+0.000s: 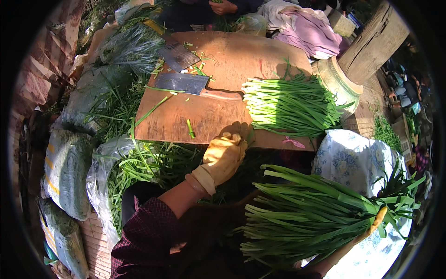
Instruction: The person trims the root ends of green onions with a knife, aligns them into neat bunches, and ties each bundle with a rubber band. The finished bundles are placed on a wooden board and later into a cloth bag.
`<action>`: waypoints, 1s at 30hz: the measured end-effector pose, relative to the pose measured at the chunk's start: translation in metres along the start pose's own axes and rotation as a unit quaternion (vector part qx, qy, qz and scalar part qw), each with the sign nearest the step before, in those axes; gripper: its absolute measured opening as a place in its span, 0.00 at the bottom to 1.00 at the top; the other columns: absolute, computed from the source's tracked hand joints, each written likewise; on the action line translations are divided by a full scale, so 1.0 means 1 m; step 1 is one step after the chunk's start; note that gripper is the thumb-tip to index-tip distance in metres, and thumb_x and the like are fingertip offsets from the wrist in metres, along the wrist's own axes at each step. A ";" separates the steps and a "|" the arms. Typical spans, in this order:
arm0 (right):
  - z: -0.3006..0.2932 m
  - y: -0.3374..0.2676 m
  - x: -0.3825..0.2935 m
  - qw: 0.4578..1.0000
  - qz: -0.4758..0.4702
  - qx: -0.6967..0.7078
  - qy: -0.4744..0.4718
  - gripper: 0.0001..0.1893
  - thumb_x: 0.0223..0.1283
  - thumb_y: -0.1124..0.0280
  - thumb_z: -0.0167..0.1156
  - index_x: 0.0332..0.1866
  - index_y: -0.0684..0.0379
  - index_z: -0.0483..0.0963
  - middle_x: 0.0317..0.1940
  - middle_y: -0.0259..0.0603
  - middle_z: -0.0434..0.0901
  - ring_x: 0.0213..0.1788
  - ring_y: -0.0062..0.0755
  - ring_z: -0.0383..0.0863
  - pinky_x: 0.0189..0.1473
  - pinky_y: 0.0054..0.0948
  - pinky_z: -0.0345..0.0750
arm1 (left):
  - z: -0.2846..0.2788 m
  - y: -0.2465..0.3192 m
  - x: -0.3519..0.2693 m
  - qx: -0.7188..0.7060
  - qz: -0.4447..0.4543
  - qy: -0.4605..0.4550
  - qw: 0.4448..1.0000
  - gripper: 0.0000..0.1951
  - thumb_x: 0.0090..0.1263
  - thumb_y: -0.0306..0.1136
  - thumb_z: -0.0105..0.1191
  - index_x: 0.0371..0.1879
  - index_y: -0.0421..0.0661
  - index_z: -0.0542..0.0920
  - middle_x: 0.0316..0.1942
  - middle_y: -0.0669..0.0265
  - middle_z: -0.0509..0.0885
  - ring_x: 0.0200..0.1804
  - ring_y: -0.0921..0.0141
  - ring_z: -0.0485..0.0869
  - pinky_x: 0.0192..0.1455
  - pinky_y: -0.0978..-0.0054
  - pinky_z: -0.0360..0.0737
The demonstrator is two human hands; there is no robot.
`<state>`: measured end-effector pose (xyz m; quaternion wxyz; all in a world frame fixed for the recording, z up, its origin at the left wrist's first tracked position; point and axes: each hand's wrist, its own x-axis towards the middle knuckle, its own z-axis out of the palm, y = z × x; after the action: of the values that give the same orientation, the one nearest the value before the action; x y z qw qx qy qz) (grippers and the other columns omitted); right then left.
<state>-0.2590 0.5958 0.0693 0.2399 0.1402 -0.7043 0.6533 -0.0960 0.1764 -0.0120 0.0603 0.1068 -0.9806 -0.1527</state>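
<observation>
My left hand (224, 157), in a pale yellow rubber glove, rests at the near edge of a wooden board (195, 115); its fingers are curled, and whether they hold anything is hidden. At the lower right my gloved right hand (376, 223) grips a bundle of long green leaves (313, 212), perhaps garlic chives, near one end. Another bundle of green stalks (292, 104) lies on the board's right side. Left of it lies a cleaver (184, 83) with a wooden handle, and behind that a second dark blade (178, 55) among cut stalk pieces. A pink tie (292, 142) lies at the near edge.
Plastic-wrapped bundles (68, 174) and an opened plastic bag (101, 178) of greens line the left. A flowered cloth (345, 157) is under the right bundle. A wooden post (373, 42) stands on a ceramic base (339, 82). Another person's hand (223, 7) shows beyond the board.
</observation>
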 end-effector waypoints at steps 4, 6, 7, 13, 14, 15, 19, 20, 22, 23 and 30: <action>0.024 0.003 -0.003 1.000 0.004 -0.018 -0.017 0.40 0.73 0.43 0.43 0.75 0.69 0.58 0.67 0.48 0.72 0.59 0.33 0.78 0.61 0.32 0.78 | -0.027 0.000 -0.071 -0.124 0.088 -0.154 0.976 0.22 0.74 0.51 0.56 0.58 0.49 0.80 0.47 0.57 0.84 0.42 0.54 0.86 0.45 0.56 0.85; 0.035 0.004 -0.005 0.997 0.046 0.040 0.045 0.40 0.75 0.41 0.38 0.76 0.69 0.57 0.66 0.49 0.72 0.59 0.33 0.78 0.62 0.31 0.77 | -0.042 -0.032 -0.085 -0.145 0.012 -0.035 0.989 0.26 0.73 0.52 0.55 0.64 0.48 0.77 0.50 0.55 0.85 0.47 0.54 0.86 0.47 0.58 0.84; 0.041 0.004 -0.006 0.999 0.032 0.023 0.020 0.40 0.75 0.41 0.37 0.76 0.68 0.56 0.65 0.49 0.73 0.60 0.33 0.78 0.62 0.32 0.77 | -0.048 -0.060 -0.081 -0.146 -0.030 0.049 0.988 0.28 0.73 0.52 0.54 0.66 0.47 0.76 0.54 0.54 0.85 0.51 0.54 0.86 0.49 0.60 0.84; 0.071 -0.029 -0.007 0.968 0.056 0.197 -0.142 0.31 0.76 0.55 0.48 0.74 0.67 0.60 0.56 0.45 0.78 0.51 0.35 0.83 0.54 0.38 0.83 | -0.055 -0.180 -0.058 0.172 -0.335 0.203 0.904 0.29 0.77 0.54 0.45 0.64 0.44 0.77 0.60 0.47 0.81 0.59 0.51 0.81 0.61 0.52 0.76; 0.079 -0.036 -0.009 0.970 0.100 0.203 -0.084 0.30 0.77 0.55 0.47 0.73 0.66 0.62 0.55 0.44 0.78 0.49 0.34 0.83 0.52 0.38 0.84 | -0.052 -0.174 -0.063 0.096 -0.336 0.165 0.922 0.30 0.77 0.56 0.43 0.65 0.44 0.77 0.64 0.47 0.78 0.65 0.49 0.77 0.65 0.45 0.70; 0.088 -0.042 -0.012 0.968 0.113 0.212 -0.075 0.29 0.78 0.54 0.46 0.72 0.66 0.63 0.53 0.43 0.79 0.48 0.33 0.83 0.51 0.37 0.84 | -0.048 -0.157 -0.071 0.105 -0.301 0.114 0.941 0.30 0.77 0.56 0.43 0.67 0.45 0.76 0.69 0.48 0.74 0.69 0.49 0.74 0.67 0.44 0.67; 0.116 -0.062 -0.023 0.983 0.082 0.159 -0.052 0.29 0.78 0.52 0.45 0.70 0.66 0.67 0.49 0.40 0.80 0.44 0.32 0.83 0.49 0.36 0.83 | -0.038 -0.049 -0.108 -0.112 0.017 -0.029 0.993 0.30 0.73 0.56 0.54 0.67 0.47 0.76 0.68 0.52 0.76 0.72 0.53 0.71 0.75 0.57 0.66; 0.120 -0.067 -0.024 0.981 0.094 0.170 -0.033 0.29 0.77 0.52 0.45 0.70 0.66 0.67 0.49 0.40 0.80 0.44 0.32 0.83 0.49 0.36 0.83 | -0.044 -0.035 -0.113 -0.200 0.004 -0.057 0.978 0.30 0.74 0.55 0.53 0.67 0.47 0.75 0.64 0.50 0.78 0.66 0.52 0.76 0.69 0.58 0.73; 0.125 -0.076 -0.026 0.983 0.080 0.153 -0.070 0.30 0.77 0.51 0.45 0.70 0.66 0.67 0.49 0.40 0.79 0.45 0.33 0.83 0.50 0.36 0.83 | -0.055 -0.026 -0.110 -0.265 -0.046 -0.092 0.959 0.28 0.75 0.54 0.52 0.65 0.46 0.77 0.50 0.50 0.86 0.52 0.52 0.86 0.57 0.57 0.81; 0.126 -0.080 -0.027 0.983 0.096 0.152 -0.041 0.30 0.77 0.51 0.45 0.70 0.66 0.67 0.49 0.41 0.79 0.45 0.33 0.83 0.50 0.36 0.83 | -0.062 -0.034 -0.105 -0.260 -0.056 0.043 0.963 0.25 0.75 0.52 0.53 0.61 0.46 0.79 0.44 0.52 0.88 0.48 0.52 0.87 0.52 0.56 0.82; 0.133 -0.100 -0.038 0.978 0.051 0.178 -0.098 0.31 0.76 0.53 0.46 0.72 0.67 0.64 0.67 0.49 0.73 0.60 0.34 0.79 0.58 0.38 0.82 | -0.069 -0.171 -0.115 0.093 -0.177 0.150 0.968 0.20 0.71 0.42 0.54 0.58 0.47 0.80 0.42 0.59 0.88 0.44 0.57 0.86 0.50 0.60 0.80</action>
<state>-0.1966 0.4495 0.1310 0.1075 0.2076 -0.6028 0.7629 0.0584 0.0238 -0.0096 0.1688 0.3056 -0.9357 -0.0513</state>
